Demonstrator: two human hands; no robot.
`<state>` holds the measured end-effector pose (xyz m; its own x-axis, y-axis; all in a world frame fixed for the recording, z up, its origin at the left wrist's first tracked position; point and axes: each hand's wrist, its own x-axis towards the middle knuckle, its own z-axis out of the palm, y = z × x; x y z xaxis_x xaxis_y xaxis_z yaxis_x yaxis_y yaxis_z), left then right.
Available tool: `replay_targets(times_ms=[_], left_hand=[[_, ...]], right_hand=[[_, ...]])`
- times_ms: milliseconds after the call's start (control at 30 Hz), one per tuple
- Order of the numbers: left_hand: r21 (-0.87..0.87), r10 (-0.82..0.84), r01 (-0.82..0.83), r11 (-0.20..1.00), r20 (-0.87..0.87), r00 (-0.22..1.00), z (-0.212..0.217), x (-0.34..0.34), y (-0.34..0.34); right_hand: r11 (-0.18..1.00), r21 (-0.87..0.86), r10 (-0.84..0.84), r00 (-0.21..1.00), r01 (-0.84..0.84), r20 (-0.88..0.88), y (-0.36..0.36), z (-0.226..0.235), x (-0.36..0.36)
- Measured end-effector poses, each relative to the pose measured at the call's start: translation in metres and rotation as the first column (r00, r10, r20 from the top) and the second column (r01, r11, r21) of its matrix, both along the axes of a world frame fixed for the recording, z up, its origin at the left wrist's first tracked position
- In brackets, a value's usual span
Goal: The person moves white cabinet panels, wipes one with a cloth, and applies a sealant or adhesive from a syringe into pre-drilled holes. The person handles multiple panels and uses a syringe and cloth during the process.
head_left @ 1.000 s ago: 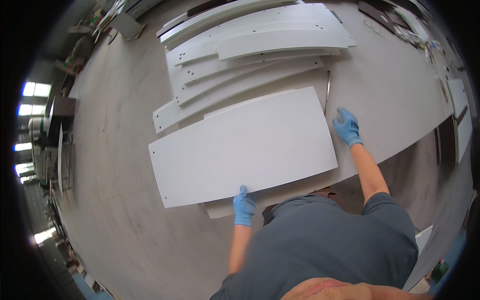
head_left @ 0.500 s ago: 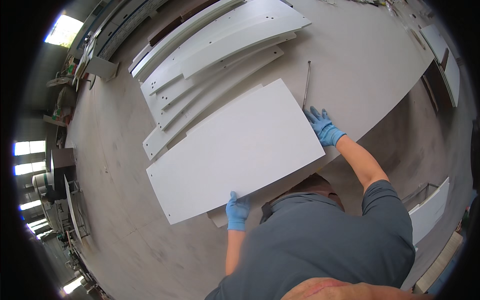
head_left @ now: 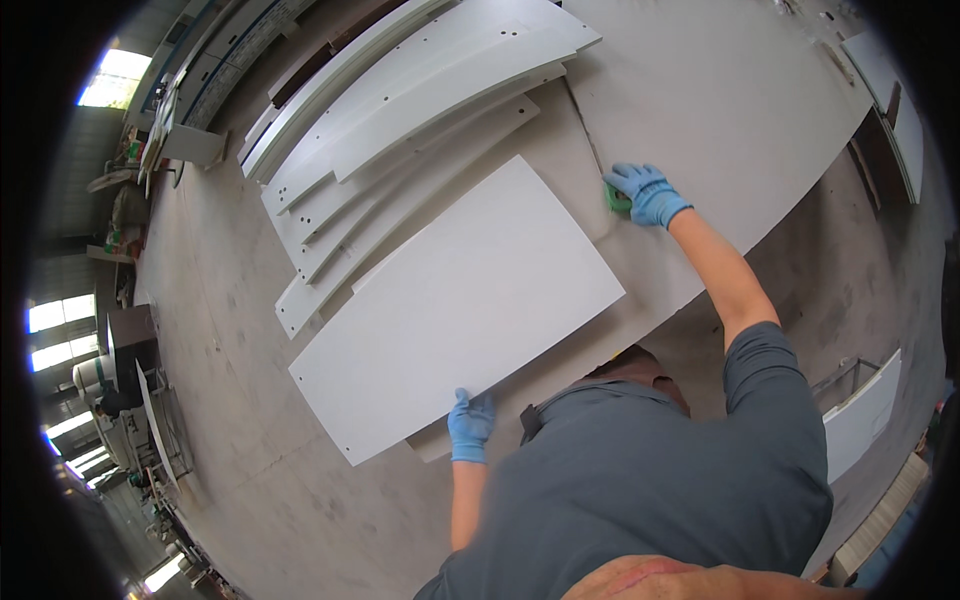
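Count relative to the large white panel [head_left: 455, 310]: one such panel, lying flat on one grey tabletop [head_left: 740, 110]. Beyond its far edge, one stack of long white boards [head_left: 400, 120], at least five, exact number indistinct. Two blue-gloved hands: left hand [head_left: 470, 425] at its near edge, right hand [head_left: 648, 193] just past its far corner on one small green object [head_left: 613, 198].

A large white rectangular panel [head_left: 460, 310] lies flat on the grey worktable [head_left: 720, 110], its long axis running diagonally, its near edge overhanging a second pale board beneath. The blue-gloved left hand [head_left: 470, 424] grips its near long edge. The blue-gloved right hand [head_left: 648, 193] rests on a small green pad [head_left: 615, 199] on the tabletop, just beyond the panel's far right corner.
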<state>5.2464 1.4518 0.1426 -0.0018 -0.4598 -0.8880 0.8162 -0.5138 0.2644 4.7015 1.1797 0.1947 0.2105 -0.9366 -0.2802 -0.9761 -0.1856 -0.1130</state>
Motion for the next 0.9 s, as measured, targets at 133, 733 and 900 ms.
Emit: replay_targets(times_ms=[133,733,900], left_hand=[[0.004,-0.010,0.010,1.000,0.043,0.999,-0.005,-0.006,0.001],[0.216,0.027,-0.041,0.976,0.067,0.997,0.010,-0.020,-0.010],[0.184,-0.019,-0.003,0.983,0.118,0.993,0.010,-0.028,-0.011]], right_hand=[[0.999,0.019,-0.031,0.999,0.031,0.005,-0.048,0.008,0.010],[0.866,-0.420,-0.182,0.953,0.273,0.242,-0.225,-0.068,0.012],[0.816,-0.499,-0.102,0.923,0.291,0.371,-0.112,-0.060,0.085]])
